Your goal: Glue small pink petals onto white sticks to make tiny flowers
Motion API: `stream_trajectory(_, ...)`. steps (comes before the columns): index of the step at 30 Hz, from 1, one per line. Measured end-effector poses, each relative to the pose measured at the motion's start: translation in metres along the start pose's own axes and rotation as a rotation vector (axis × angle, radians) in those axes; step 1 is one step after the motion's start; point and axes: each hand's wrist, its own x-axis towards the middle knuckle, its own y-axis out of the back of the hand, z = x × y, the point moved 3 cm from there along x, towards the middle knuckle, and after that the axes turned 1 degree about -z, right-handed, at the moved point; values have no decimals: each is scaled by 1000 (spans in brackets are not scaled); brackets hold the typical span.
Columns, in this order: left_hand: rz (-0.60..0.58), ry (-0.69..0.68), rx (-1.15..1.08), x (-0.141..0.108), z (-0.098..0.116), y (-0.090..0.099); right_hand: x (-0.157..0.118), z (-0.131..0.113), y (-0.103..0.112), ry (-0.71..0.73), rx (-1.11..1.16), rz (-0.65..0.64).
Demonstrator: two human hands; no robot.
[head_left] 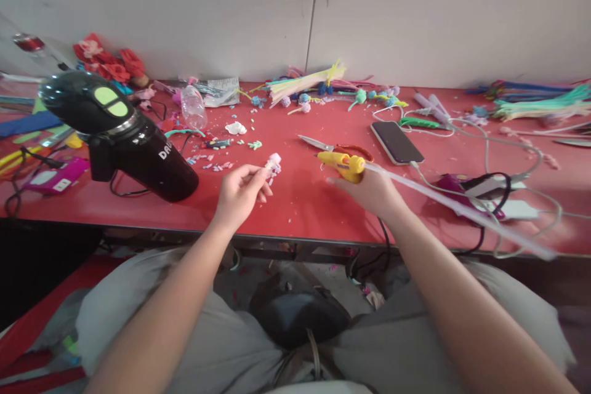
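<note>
Between the thumb and fingers of my left hand [241, 192] is a small pale pink and lilac fuzzy craft piece [274, 163], held just over the red table [295, 209]. My right hand [373, 188] is wrapped round a yellow hot glue gun [344, 164], whose nozzle points left. A long clear glue stick [457, 209] sticks out of its back towards the lower right. Behind the glue gun lie scissors [337, 146] with reddish handles. Short pastel snippets [215, 165] are scattered left of my left hand.
A black tumbler [157, 160] leans at the left. A phone [397, 142] with a white cable lies right of the glue gun. Pipe cleaners [305, 83] and small fuzzy pieces line the wall; more pipe cleaners [545, 101] lie far right. A clear plastic bottle [192, 108] lies behind the tumbler.
</note>
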Motion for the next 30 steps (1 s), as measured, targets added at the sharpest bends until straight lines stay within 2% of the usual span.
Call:
stream_trajectory(3, 88, -33, 2, 3, 1, 15, 9, 8, -5, 13, -89, -18)
stream_trajectory(7, 116, -35, 10, 3, -1, 24, 9, 11, -8, -3, -176, -16)
stream_trajectory(12, 95, -33, 5, 2, -5, 25, -21, 7, 21, -122, -339, 109)
stream_trajectory(14, 112, -26, 2, 4, -7, 26, -34, -1, 22, -100, -302, 12)
stream_trajectory(17, 144, -8, -13, 8, -10, 24, -43, -28, -5, 184, -34, -289)
stream_trajectory(19, 150, -19, -24, 11, -9, 23, -37, -48, -33, 357, -26, -374)
stream_trajectory(21, 155, -27, -34, 12, -6, 22, -24, -64, -60, 462, -105, -389)
stream_trajectory(24, 165, -26, -46, 15, 0, 24, 1, -78, -89, 469, -239, -344)
stream_trajectory(26, 180, -28, -56, 15, 3, 28, 11, -83, -98, 466, -250, -320)
stream_trajectory(30, 198, -44, -75, 13, 4, 34, 16, -84, -100, 448, -83, -278)
